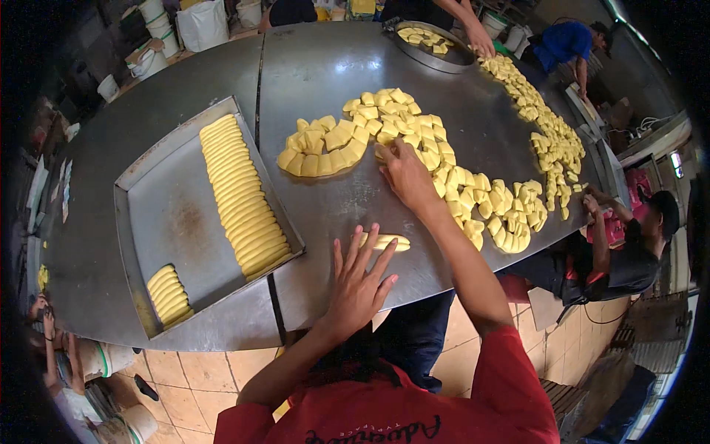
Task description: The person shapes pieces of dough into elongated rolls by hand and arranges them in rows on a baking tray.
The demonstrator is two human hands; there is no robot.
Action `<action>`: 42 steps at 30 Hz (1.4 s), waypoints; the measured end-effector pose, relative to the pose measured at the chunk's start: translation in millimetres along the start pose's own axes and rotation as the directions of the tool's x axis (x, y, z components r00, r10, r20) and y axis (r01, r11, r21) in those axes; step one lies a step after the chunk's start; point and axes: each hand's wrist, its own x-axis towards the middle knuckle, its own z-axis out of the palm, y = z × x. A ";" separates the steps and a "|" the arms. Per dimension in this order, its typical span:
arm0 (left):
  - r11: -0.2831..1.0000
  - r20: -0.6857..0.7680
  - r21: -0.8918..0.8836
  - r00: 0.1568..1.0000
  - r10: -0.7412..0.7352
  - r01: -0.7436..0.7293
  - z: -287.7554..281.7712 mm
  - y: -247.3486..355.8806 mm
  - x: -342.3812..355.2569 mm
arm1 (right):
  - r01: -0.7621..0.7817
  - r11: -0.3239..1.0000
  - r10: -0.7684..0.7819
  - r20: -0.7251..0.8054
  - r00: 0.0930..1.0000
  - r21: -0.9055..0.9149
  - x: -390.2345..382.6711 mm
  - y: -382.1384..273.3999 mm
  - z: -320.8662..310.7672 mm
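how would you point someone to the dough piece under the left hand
Start at the big round metal table and find the rectangular tray with its rows of rolled dough. Just right of it, the left hand lies flat. At its fingertips is a long rolled dough piece, alone, apart from the heap of cut chunks.

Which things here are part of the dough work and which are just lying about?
In use: left hand on rolled dough piece; right hand at the cut dough pile; tray of rolled pieces.
Lying about: buckets, round pan.
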 end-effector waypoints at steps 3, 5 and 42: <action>0.995 -0.067 -0.098 0.997 -0.028 0.021 -7.6 -8.9 -7.0 | 0.046 0.973 -0.049 -0.009 0.999 -0.224 17.6 16.6 22.6; 0.989 -0.094 -0.146 0.994 -0.047 0.033 -13.3 -16.2 -11.7 | 0.066 0.970 -0.057 0.046 0.997 -0.234 24.9 21.6 18.8; 0.229 0.284 -0.906 0.913 -0.294 0.355 -25.8 1.2 22.1 | -0.313 0.193 0.548 0.162 0.821 0.930 -162.2 -101.3 -94.2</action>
